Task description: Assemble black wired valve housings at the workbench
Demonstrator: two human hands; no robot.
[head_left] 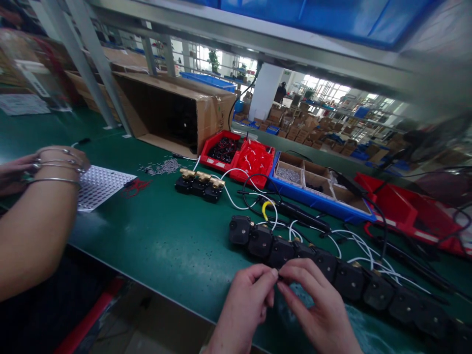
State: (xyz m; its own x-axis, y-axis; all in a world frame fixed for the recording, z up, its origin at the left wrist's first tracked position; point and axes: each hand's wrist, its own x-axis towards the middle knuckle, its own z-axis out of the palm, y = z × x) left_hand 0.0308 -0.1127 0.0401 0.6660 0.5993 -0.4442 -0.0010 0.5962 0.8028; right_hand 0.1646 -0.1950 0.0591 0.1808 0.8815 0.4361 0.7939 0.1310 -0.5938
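Note:
My left hand (254,290) is closed in a pinch near the table's front edge, thumb against forefinger. My right hand (317,300) faces it, its thumb and forefinger drawn together at the same spot. Between the two sets of fingertips shows a speck of something dark, too small to name. Just beyond my hands runs a slanting row of black box-shaped units (260,241) with brass fittings and white cables. Farther left stand several joined black units with brass valve bodies (202,179).
At left a co-worker's braceleted arm (44,211) reaches over a perforated white plate (103,187). Red bins (221,150), a divided blue tray (320,204) and a cardboard box (214,115) line the back. Black cylindrical tools (302,215) lie among cables. A shelf (258,37) hangs overhead.

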